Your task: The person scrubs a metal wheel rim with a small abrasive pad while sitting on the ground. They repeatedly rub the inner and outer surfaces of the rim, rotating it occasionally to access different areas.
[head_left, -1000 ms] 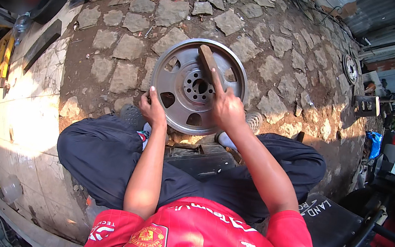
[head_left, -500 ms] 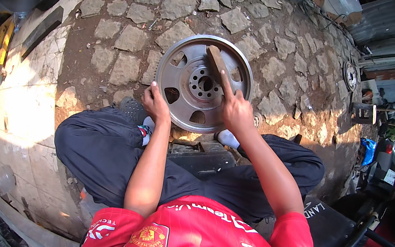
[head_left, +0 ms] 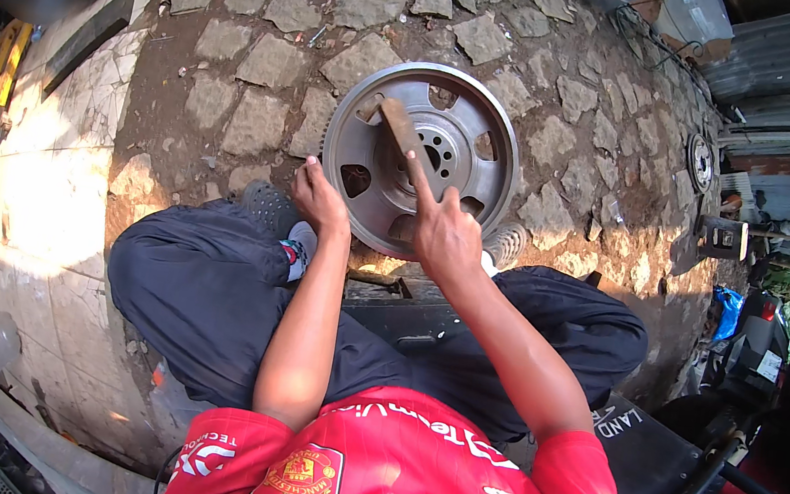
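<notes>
A round grey metal flywheel (head_left: 463, 122) stands between my feet, with cut-out openings around its face and a ring of bolt holes at its hub. My left hand (head_left: 323, 202) grips its lower left rim, thumb and fingers closed on the edge. In my right hand (head_left: 448, 242) is a brown wooden brush (head_left: 399, 126), its index finger stretched along the handle. The brush lies across the flywheel's face, its broad end left of and above the hub. Its underside is hidden, so no bristles show.
Rough paving stones (head_left: 259, 122) set in dirt spread beyond the flywheel. Grey shoes (head_left: 267, 209) flank it. Pale tiles with a dark bar (head_left: 88, 42) and a yellow frame (head_left: 3, 76) lie left. A second metal disc (head_left: 700, 162) leans at the far right, above a wooden-ended block (head_left: 722, 238).
The brush has swung left, from the hub's upper right to its upper left, with my right hand following. The flywheel sits slightly farther right, its openings in different positions, as if turned.
</notes>
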`<state>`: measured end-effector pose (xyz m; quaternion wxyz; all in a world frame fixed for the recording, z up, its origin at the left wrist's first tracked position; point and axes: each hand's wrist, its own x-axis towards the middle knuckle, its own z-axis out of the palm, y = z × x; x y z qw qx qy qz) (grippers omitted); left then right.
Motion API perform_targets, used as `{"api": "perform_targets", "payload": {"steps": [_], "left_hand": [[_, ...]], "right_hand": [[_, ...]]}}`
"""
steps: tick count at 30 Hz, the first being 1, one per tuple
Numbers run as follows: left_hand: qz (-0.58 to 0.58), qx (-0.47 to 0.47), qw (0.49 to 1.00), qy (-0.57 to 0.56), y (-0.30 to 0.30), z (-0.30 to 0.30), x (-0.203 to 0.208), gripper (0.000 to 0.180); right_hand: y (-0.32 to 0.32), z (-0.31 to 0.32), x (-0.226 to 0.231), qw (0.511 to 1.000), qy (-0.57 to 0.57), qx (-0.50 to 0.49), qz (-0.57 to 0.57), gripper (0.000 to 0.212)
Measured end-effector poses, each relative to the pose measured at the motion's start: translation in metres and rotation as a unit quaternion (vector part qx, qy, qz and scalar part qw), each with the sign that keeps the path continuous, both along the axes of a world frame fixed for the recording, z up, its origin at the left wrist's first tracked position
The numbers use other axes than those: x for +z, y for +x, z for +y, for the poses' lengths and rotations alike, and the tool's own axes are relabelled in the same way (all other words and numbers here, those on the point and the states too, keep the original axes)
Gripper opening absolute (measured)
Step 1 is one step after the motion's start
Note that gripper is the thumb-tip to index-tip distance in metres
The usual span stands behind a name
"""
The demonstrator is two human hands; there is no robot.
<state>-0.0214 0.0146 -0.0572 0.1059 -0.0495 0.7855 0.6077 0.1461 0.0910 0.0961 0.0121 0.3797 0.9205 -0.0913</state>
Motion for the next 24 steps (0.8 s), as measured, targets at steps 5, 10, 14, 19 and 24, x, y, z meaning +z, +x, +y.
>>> {"api": "perform_targets", "payload": {"steps": [5, 10, 14, 19, 24], "left_hand": [[0.014, -0.019, 1.000, 0.008, 0.006, 0.001, 0.003, 0.055], [-0.009, -0.015, 1.000, 0.022, 0.007, -0.003, -0.006, 0.055], [-0.017, 0.001, 0.999, 0.046, 0.004, 0.000, -0.009, 0.054], [-0.011, -0.024, 1.000, 0.016, 0.007, -0.002, 0.004, 0.052], [0.000, 0.011, 1.000, 0.013, 0.003, 0.001, 0.002, 0.050]], "right_hand": [[0.024, 0.029, -0.001, 0.997, 0.031, -0.067, 0.033, 0.082], [-0.012, -0.022, -0.002, 0.999, 0.011, -0.034, -0.005, 0.094], [0.004, -0.035, 0.011, 0.998, -0.033, -0.034, -0.030, 0.092], [-0.015, -0.001, -0.003, 0.998, 0.020, -0.052, -0.002, 0.084], [0.005, -0.038, 0.012, 0.993, -0.088, -0.038, -0.067, 0.084]]}}
